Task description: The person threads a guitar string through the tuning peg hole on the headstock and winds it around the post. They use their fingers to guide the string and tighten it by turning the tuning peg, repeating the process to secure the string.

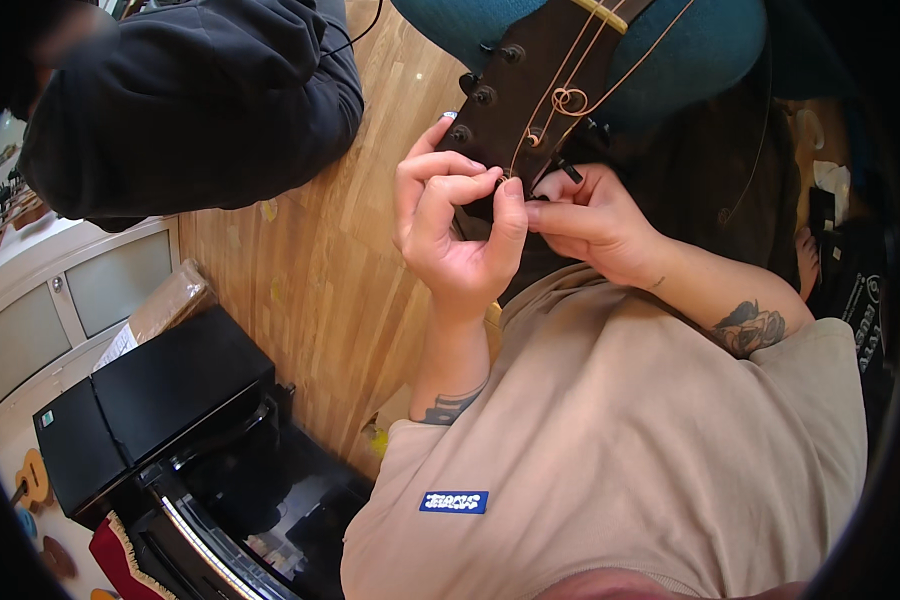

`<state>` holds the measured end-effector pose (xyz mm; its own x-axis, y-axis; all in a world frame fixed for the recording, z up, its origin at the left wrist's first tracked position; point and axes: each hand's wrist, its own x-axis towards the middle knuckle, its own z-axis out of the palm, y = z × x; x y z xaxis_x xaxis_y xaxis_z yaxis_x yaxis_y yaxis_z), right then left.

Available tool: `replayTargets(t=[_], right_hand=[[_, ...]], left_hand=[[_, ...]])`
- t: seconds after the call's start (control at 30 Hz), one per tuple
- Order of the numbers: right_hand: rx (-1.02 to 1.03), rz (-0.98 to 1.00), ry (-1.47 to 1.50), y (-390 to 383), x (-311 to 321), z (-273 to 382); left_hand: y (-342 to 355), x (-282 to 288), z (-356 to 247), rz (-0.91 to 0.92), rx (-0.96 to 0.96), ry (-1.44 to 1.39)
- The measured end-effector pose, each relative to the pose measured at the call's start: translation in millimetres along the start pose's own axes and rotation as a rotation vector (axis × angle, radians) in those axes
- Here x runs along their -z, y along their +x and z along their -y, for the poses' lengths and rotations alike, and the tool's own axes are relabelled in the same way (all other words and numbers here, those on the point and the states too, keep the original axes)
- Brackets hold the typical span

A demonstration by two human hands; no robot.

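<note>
A dark guitar headstock (515, 85) with tuning pegs (483, 94) and loose copper-coloured strings (570, 100), one looped, rises at the upper middle. My left hand (455, 215) is curled at its lower end, thumb and fingertips pinched round a string at a post; what exactly sits between them is small and partly hidden. My right hand (595, 220) is closed just right of it, thumb and finger meeting at the same lower end by a black tuner; what they grip is hidden behind the fingertips.
A person in dark clothing (210, 110) is at upper left. A glossy black piano (180, 400) stands lower left beside white cabinets (120, 270) and a wrapped package (165, 305). A blue cushioned surface (680, 60) is behind the headstock. Wooden floor (310, 280) lies between.
</note>
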<state>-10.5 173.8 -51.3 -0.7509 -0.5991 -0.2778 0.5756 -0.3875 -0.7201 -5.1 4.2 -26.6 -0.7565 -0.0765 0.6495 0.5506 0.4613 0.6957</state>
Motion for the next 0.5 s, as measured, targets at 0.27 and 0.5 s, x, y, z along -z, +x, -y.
replayTargets(t=[0.27,0.5], right_hand=[[0.383,-0.044,-0.273,-4,-1,-16],[-0.251,0.321,0.537,-2,11,-9]], left_hand=[[-2,-3,-1,-0.024,-0.005,0.029],[-1,8,1,0.095,-0.005,-0.074]])
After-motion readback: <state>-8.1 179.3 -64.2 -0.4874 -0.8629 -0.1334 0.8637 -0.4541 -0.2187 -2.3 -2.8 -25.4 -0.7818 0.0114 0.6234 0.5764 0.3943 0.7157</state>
